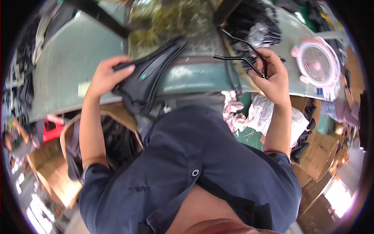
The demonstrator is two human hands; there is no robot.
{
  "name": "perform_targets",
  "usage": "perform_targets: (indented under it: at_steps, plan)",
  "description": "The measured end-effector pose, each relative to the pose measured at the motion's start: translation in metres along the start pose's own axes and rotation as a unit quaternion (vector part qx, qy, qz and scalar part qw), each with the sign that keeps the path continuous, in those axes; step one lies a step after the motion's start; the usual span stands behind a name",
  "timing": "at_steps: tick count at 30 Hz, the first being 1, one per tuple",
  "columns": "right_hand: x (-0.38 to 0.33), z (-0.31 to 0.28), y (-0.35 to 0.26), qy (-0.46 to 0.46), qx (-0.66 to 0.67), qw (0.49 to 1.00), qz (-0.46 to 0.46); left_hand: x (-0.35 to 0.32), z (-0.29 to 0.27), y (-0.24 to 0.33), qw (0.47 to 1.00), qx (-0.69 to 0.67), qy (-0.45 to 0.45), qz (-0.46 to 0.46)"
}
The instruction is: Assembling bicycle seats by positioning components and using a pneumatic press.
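Observation:
A black bicycle saddle [152, 74] hangs over the near edge of the green table [74, 58], its narrow nose tilted up toward the far right. My left hand [109, 76] grips its wide end from the left, thumb on top and fingers partly hidden behind. A small green mark shows on the saddle. To the right, my right hand [272, 74] is closed around a bent black metal saddle rail [237, 58]. Its two prongs point left and up, apart from the saddle.
Dark posts [103, 17] stand on the table around a shiny, yellowish surface [167, 23]. Black plastic wrapping [253, 23] lies at the far right, near a pink-and-white fan [316, 64]. Below the table are an open carton [68, 140] with dark contents and a white bag [269, 117].

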State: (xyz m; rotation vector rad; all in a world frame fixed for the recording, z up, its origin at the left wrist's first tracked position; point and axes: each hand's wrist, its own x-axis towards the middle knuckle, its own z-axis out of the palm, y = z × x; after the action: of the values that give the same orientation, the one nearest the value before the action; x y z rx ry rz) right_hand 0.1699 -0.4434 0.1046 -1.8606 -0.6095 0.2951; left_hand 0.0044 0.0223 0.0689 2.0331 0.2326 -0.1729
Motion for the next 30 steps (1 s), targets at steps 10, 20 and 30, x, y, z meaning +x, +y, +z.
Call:
perform_targets:
  at_steps: [10,20,30]
  plan:
    - [0.000,0.090,-0.023,-0.223,-0.044,0.957,-0.180,-0.048,0.081,0.028,0.978,-0.184,-0.084,0.043]
    - [-0.002,0.105,-0.034,-0.250,-0.102,0.926,-0.264,-0.059,0.086,0.022,0.966,-0.238,-0.088,0.051]
    - [0.009,0.123,-0.047,-0.223,-0.130,0.897,-0.360,-0.051,0.093,0.033,0.969,-0.218,-0.103,0.058]
